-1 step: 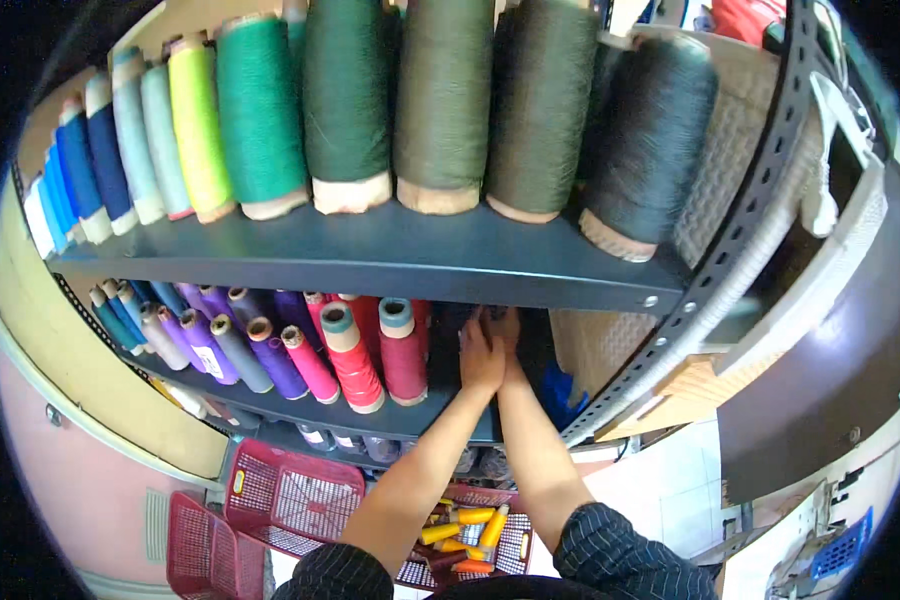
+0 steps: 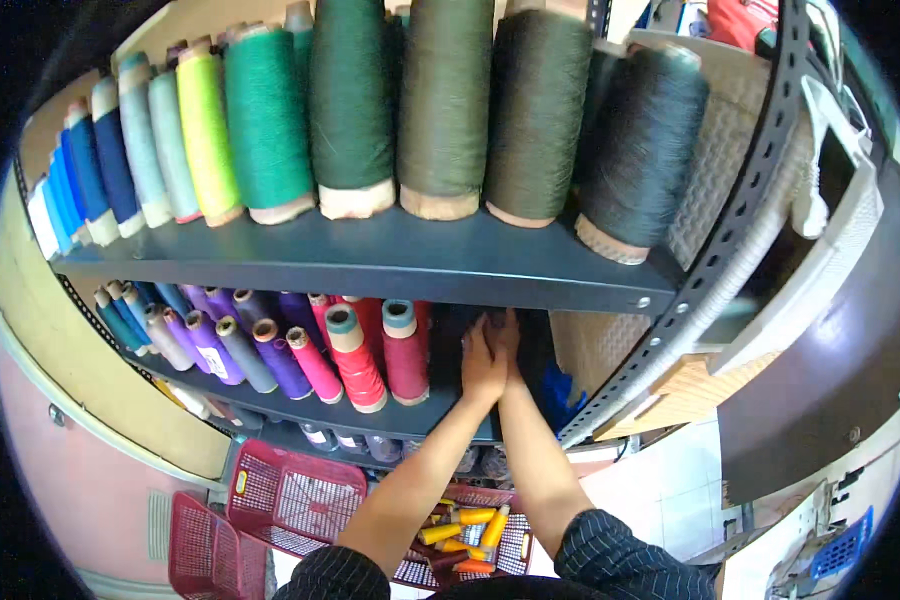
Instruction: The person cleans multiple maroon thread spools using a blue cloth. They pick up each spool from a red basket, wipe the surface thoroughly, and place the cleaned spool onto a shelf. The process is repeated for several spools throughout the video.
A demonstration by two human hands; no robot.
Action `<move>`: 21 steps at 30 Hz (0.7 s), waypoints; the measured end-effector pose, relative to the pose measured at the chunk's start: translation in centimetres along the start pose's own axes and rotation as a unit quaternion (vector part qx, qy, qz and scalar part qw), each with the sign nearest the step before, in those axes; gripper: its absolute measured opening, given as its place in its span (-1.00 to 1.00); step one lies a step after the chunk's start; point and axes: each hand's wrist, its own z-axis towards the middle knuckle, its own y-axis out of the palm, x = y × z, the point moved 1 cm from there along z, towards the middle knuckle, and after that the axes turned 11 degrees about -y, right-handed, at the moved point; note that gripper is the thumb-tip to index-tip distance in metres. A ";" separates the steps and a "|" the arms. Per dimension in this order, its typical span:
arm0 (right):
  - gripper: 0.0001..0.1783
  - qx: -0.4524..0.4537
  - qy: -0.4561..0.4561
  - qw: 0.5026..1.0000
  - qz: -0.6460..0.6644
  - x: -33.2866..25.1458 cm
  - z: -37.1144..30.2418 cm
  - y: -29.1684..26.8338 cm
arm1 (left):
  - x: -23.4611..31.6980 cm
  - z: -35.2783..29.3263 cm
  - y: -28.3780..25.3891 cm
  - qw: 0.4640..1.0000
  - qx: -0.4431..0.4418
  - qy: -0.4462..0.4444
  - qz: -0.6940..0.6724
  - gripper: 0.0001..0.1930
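Note:
Both my arms, in dark striped sleeves, reach into the lower shelf to the right of a crimson thread cone (image 2: 407, 362). My left hand (image 2: 482, 365) lies against my right hand (image 2: 507, 335), their wrists close together and the fingers pointing toward the back. Deep shadow covers the fingertips, so whether they grip anything in there cannot be made out. Next to the crimson cone stands a bright red cone (image 2: 356, 365) with a pale green tube top. A pink cone (image 2: 315, 367) leans left of it.
Large green and dark thread cones (image 2: 445, 110) line the upper shelf (image 2: 370, 240) just above my hands. A slotted metal post (image 2: 740, 200) rises on the right, near a bit of blue material (image 2: 562, 388). Below are maroon baskets (image 2: 305, 490) and yellow spools (image 2: 470, 516).
The view has shifted very slightly. My hands stay in about the same place inside the lower shelf.

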 end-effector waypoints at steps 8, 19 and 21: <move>-0.63 -0.065 0.038 0.992 0.105 -10.3 -17.3 -5.3 | 5.8 -15.0 -12.1 0.982 -0.132 -0.035 -0.129 -0.46; -0.56 -0.053 0.139 0.981 0.124 -13.2 -31.8 -19.9 | 2.9 -26.3 -26.3 0.936 -0.117 -0.229 -0.239 -0.39; -0.55 -0.046 0.141 0.986 0.071 -13.9 -32.6 -20.9 | 2.3 -26.0 -27.0 0.938 -0.091 -0.238 -0.237 -0.40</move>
